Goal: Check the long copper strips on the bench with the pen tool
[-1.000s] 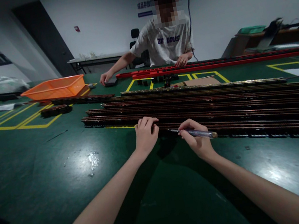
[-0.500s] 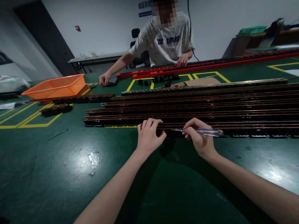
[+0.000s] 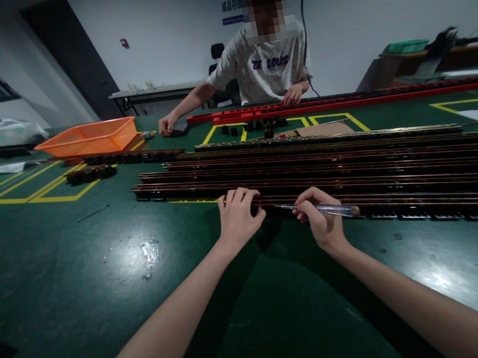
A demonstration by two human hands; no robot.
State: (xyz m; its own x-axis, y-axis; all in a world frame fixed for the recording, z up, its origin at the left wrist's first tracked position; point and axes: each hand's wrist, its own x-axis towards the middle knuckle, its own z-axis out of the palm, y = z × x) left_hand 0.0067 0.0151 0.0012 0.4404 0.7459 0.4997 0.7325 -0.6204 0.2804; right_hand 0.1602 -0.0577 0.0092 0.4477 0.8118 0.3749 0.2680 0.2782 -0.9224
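Observation:
Several long dark rails with copper-coloured strips [image 3: 387,177] lie side by side across the table. My left hand [image 3: 240,216] is curled over the front edge of the nearest rail, fingers on top and thumb on the near side. In my right hand [image 3: 324,222] is a slim screwdriver [image 3: 339,210] with a clear handle, pinched between thumb and fingers. Its thin metal shaft points left along the nearest rail, towards my left thumb. Whether the tip touches the rail is too dark to make out.
Across the green table [image 3: 76,282] a co-worker [image 3: 269,65] stands behind a long red rail [image 3: 345,100]. An orange tray [image 3: 88,140] sits at the back left, with short dark pieces [image 3: 90,173] in front of it. Cardboard [image 3: 327,129] lies behind the rails.

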